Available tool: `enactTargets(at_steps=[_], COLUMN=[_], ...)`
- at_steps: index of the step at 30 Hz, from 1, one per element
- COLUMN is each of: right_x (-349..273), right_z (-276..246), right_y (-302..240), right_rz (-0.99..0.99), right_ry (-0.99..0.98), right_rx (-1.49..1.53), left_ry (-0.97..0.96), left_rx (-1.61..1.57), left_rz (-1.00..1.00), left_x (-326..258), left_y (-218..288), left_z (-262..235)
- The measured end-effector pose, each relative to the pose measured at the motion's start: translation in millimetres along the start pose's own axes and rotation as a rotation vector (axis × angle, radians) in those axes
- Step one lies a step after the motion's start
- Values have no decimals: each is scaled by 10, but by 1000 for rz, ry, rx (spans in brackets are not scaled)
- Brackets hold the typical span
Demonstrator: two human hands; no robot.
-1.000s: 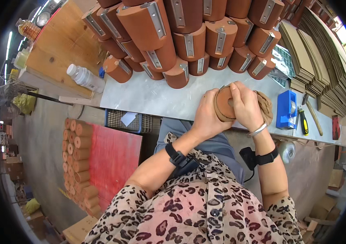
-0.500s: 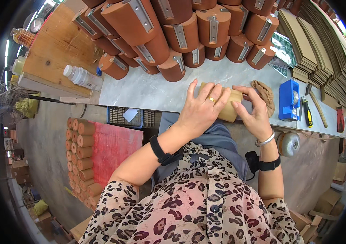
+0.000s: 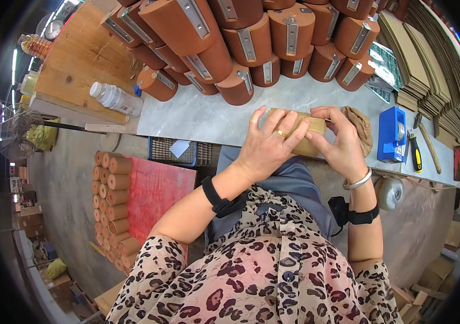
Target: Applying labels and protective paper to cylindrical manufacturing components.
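At the near edge of the grey worktop (image 3: 197,121), a pale yellowish-tan, roughly cylindrical piece (image 3: 306,148) lies on its side between my hands. My left hand (image 3: 270,137), with a ring on one finger, is laid over its top and left part, the fingers curved around it. At its right end, my right hand (image 3: 343,143) grips it with thumb and fingers. Much of the piece is hidden under my fingers, so its exact kind is unclear. A crumpled brown cloth (image 3: 360,129) lies just right of my right hand.
Reddish-brown cylinders (image 3: 246,43) with metal strips are stacked at the back. At right are a blue tape dispenser (image 3: 387,135), a screwdriver (image 3: 415,154), a hammer (image 3: 428,143) and cardboard sheets (image 3: 411,59). A plastic bottle (image 3: 115,99) lies left; smaller rolls (image 3: 113,197) sit on a red board (image 3: 159,189).
The tan piece has turned slightly, and my right fingers have shifted along its right end, the thumb now nearer my left fingers. The whole view has moved a little.
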State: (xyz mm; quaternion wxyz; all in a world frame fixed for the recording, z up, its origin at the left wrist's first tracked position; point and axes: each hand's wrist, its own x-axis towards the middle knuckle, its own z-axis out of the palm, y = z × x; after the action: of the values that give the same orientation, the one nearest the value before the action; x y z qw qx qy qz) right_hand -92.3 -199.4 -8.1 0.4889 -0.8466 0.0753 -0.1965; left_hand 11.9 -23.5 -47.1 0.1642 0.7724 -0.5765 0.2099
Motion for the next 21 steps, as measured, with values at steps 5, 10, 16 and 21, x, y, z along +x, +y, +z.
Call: enactTargets(at_steps=[5,10,16,21], right_x=[-126,-158,-159,-170], right_z=[15,-47,-42,-53], right_y=[-94,-180,-211,-209], right_rz=[15,-9,-25,-22], right_ry=[26,-53,-61,-67], right_rx=[31,-86,-127,-115], left_ry=[78,190,-376,-655], left_rx=[-272,-849,-1506,-1693], left_rz=[-14,-531,-1107,-1001], left_x=[-100,-91,51,80], left_y=[82,63,-434,-618], left_z=[-138,-387,-495,-452])
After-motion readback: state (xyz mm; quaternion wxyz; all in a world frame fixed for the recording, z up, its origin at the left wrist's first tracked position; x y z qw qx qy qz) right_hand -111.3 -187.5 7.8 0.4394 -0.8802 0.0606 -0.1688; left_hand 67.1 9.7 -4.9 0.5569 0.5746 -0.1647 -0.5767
